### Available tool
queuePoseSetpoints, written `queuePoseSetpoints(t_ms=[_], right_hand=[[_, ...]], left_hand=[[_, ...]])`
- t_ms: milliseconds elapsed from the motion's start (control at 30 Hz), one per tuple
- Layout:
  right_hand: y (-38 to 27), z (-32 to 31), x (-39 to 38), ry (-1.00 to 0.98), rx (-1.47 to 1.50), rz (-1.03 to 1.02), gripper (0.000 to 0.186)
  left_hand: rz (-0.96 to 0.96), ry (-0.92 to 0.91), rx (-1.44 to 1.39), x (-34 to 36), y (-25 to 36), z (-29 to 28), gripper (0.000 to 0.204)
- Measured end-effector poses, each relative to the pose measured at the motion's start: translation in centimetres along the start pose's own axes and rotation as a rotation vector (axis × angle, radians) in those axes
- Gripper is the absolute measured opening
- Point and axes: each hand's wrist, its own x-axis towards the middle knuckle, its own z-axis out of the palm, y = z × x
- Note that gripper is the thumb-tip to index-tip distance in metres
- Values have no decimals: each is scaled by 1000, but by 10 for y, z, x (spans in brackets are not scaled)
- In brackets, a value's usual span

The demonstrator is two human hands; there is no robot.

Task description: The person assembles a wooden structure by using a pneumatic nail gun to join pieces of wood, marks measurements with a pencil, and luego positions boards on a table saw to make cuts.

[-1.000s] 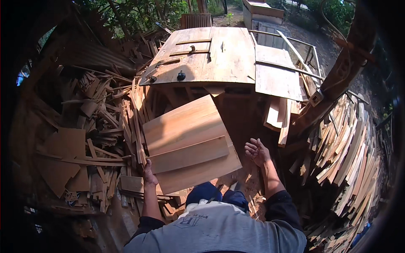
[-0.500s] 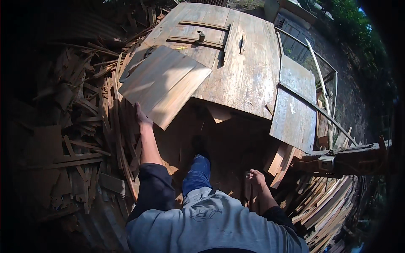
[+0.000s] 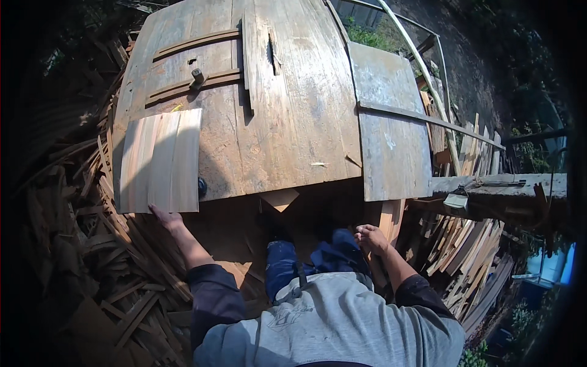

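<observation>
A pale wooden panel [image 3: 160, 160] of joined boards lies over the near left corner of the big worktable [image 3: 293, 137]. My left hand [image 3: 165, 216] grips its near edge, the thumb side showing and the other fingers partly hidden beneath. Well to the right, my right hand [image 3: 372, 238] is closed in front of the table's near edge, clear of the panel. Whether anything small sits in those curled fingers cannot be made out. Beyond the panel, thin wooden strips [image 3: 202, 85] are set on the tabletop, with a small dark block [image 3: 197, 76] against one.
Scrap wood [image 3: 73, 244] heaps up along the left side. At the right stand a grey board [image 3: 391, 147] crossed by a narrow bar [image 3: 422, 116], a thick beam [image 3: 520, 183] and stacked strips [image 3: 465, 257]. A wood offcut [image 3: 280, 199] shows under the table's edge.
The panel has gone from slanting to nearly square with the table, its near edge still in my left hand. My view has shifted right, and both legs now show. The right hand stays closed.
</observation>
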Motion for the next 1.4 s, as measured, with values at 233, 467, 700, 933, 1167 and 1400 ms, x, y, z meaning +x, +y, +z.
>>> queuePoseSetpoints(t_ms=[233, 467, 700, 933, 1167, 1400], right_hand=[[-164, -37, 13, 173, -218, -142, 23], [-384, -187, 156, 549, 84, -636, 52], [-521, -306, 302, 430, 628, -710, 78], [-532, -332, 342, 26, 978, -757, 37], [-483, -244, 293, -41, 1003, -812, 30], [-450, -149, 258, 5, 958, -808, 22]], left_hand=[[255, 306, 396, -43, -17, 49, 57], [652, 164, 1034, -200, -29, 172, 51], [642, -1114, 1008, -409, -160, 459, 57], [927, -1351, 1213, -476, -251, 601, 71], [870, -1323, 1384, -441, -243, 554, 63], [793, -1209, 1342, -396, -210, 494, 52]])
